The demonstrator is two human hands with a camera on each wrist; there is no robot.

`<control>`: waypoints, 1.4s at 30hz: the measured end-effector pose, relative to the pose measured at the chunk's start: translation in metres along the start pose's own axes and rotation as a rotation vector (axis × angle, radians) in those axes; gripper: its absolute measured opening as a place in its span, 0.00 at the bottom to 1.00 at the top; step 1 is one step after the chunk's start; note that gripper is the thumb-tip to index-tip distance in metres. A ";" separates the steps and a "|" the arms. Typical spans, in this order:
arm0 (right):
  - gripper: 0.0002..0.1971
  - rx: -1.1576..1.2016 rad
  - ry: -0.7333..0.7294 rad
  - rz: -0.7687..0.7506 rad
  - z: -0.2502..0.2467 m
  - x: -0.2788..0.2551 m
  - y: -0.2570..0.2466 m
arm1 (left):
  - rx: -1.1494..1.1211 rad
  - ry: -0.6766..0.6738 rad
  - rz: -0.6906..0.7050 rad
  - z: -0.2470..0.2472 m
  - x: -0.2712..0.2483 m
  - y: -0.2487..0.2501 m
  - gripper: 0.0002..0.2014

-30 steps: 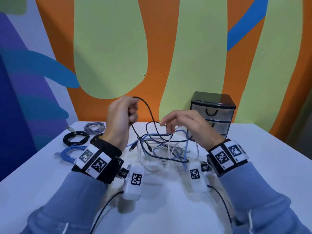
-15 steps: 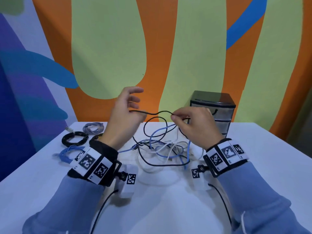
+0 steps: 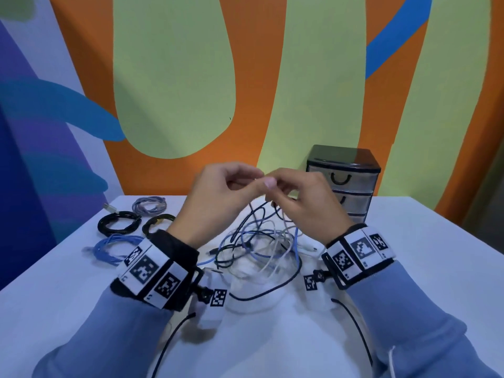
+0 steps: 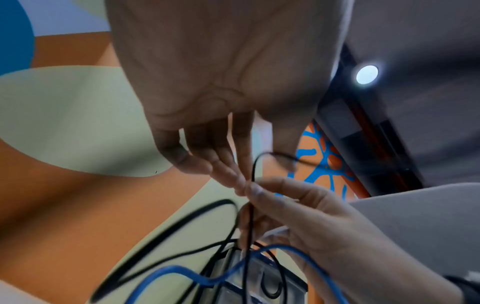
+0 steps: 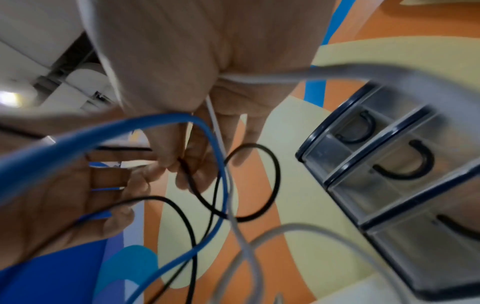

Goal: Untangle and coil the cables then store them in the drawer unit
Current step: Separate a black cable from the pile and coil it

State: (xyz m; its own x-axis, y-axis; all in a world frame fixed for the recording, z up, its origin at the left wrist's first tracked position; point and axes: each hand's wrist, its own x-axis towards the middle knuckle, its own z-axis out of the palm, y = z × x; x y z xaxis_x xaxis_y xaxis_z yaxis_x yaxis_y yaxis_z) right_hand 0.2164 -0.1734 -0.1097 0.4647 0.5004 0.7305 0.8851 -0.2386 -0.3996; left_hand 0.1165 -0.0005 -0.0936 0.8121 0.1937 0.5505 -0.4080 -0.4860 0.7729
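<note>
Both hands' grip pinches the black cable [image 4: 251, 216] fingertip to fingertip, raised above the tangle [image 3: 261, 246] beneath

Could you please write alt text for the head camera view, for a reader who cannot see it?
Above a white table, the left hand and right hand meet, pinching a thin black cable that rises from a tangle of black, blue and white cables. Four coiled cables lie left; a small drawer unit stands behind.
</note>
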 end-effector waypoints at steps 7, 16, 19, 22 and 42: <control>0.05 0.104 -0.249 0.094 0.003 -0.004 -0.003 | 0.146 0.110 0.181 -0.002 0.000 -0.003 0.03; 0.11 -0.239 -0.236 0.247 -0.018 -0.001 0.014 | -0.227 0.678 0.248 -0.021 0.009 -0.004 0.05; 0.22 0.012 -0.153 0.212 -0.020 0.000 0.015 | -0.239 0.818 0.121 -0.034 0.015 -0.017 0.06; 0.22 0.225 0.023 0.208 -0.020 0.002 0.015 | -0.203 0.827 -0.133 -0.052 0.021 -0.033 0.07; 0.16 0.397 0.069 0.301 0.000 -0.001 0.000 | 0.442 -0.192 0.104 0.010 -0.002 -0.015 0.06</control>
State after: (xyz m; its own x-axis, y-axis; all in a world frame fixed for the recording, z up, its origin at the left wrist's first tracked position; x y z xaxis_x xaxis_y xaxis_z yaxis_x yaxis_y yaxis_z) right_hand 0.2156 -0.1735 -0.1104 0.7107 0.3986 0.5797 0.6392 -0.0219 -0.7687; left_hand 0.1256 -0.0020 -0.1097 0.8557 -0.0148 0.5173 -0.3081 -0.8177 0.4862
